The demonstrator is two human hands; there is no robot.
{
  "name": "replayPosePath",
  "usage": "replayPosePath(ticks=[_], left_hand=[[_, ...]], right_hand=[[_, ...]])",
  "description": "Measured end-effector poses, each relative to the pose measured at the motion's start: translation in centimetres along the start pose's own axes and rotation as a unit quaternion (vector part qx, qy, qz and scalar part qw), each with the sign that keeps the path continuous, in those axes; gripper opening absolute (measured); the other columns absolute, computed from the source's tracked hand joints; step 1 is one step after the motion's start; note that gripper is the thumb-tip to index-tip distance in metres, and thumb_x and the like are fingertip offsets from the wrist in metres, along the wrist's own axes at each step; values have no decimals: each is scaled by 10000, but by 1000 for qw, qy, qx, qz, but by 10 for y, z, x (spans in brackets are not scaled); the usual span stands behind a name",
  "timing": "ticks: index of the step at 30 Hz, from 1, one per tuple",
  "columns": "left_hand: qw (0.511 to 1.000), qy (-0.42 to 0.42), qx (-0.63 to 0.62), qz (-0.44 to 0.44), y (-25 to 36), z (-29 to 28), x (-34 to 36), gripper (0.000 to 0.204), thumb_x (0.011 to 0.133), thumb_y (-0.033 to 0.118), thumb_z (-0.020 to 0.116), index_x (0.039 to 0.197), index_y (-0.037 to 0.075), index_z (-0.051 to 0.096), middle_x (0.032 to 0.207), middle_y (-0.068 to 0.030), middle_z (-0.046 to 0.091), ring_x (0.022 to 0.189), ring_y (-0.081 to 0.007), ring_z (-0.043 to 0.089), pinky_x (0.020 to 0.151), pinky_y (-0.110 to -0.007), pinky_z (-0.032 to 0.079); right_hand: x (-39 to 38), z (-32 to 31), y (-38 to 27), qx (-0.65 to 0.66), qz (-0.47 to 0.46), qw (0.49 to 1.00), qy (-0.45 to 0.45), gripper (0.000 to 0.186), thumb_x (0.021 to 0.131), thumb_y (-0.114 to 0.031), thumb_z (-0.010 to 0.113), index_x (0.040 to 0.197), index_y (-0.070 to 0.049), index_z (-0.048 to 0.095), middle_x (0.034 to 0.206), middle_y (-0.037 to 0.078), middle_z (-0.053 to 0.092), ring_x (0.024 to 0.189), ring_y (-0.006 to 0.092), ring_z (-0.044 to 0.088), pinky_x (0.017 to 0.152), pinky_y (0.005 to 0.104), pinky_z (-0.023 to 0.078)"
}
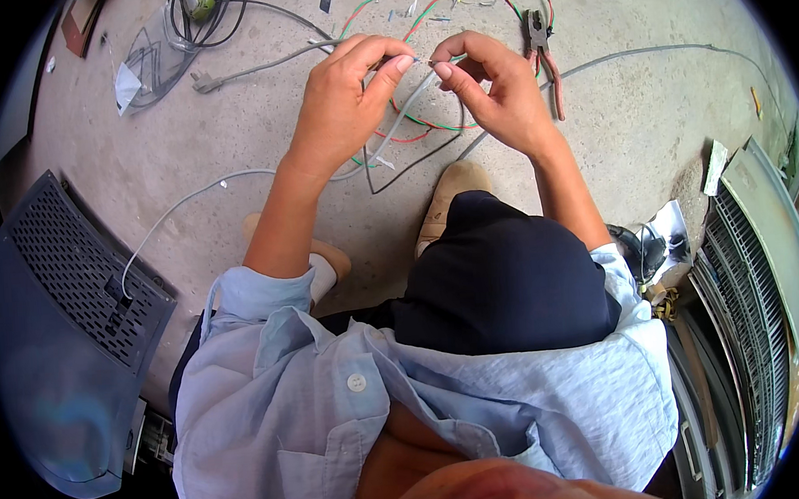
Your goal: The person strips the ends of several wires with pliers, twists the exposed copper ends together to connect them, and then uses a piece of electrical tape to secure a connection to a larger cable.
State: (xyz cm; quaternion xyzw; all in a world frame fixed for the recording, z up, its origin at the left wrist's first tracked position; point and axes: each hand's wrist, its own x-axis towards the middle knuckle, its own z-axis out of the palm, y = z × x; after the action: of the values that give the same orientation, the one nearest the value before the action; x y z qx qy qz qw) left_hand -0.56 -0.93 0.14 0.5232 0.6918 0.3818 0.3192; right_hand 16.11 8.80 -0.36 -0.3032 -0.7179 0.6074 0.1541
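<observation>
My left hand [353, 98] and my right hand [497, 89] are raised close together over the floor, thumb and forefinger pinched on each. Between the left fingertips is a thin blue wire end [417, 60]. The right fingertips grip another fine wire end [430, 63], almost touching the first; its colour is hard to make out. Grey and black cables hang below both hands. Behind them, red and green wires [409, 139] loop across the floor. Just right of my right hand lie pliers [538, 39] with red handles.
A grey cable with a plug [203, 82] lies at upper left, near a clear plastic bag [145, 78] and coiled black cord. A dark perforated housing [66, 258] stands left. Finned panels [748, 321] lean at right, beside a black object [639, 250]. Wire scraps litter the far floor.
</observation>
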Motion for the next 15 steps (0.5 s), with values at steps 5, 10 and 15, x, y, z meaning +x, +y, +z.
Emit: replayPosePath(ticks=[5, 10, 15], left_hand=[[1000, -2, 0, 6, 0, -1, 0, 141, 873, 159, 593, 931, 36, 631, 865, -85, 624, 777, -221, 596, 708, -300, 465], [1000, -11, 4, -1, 1, -2, -1, 145, 878, 150, 580, 922, 18, 622, 840, -79, 606, 778, -197, 579, 710, -288, 449], [1000, -20, 3, 11, -2, -1, -2, 137, 875, 145, 580, 914, 22, 625, 834, -76, 603, 773, -197, 578, 706, -288, 448]], right_hand=[[1, -1, 2, -18, -43, 999, 4, 113, 894, -118, 595, 935, -13, 591, 826, 6, 583, 795, 71, 533, 735, 214, 435], [-1, -4, 2, 69, 57, 995, -41, 123, 903, -131, 594, 941, -14, 601, 832, -26, 584, 783, 44, 512, 703, 203, 423], [-1, -10, 5, 91, 91, 987, -99, 128, 899, -140, 603, 933, -17, 610, 827, -33, 584, 766, 33, 505, 679, 191, 417]])
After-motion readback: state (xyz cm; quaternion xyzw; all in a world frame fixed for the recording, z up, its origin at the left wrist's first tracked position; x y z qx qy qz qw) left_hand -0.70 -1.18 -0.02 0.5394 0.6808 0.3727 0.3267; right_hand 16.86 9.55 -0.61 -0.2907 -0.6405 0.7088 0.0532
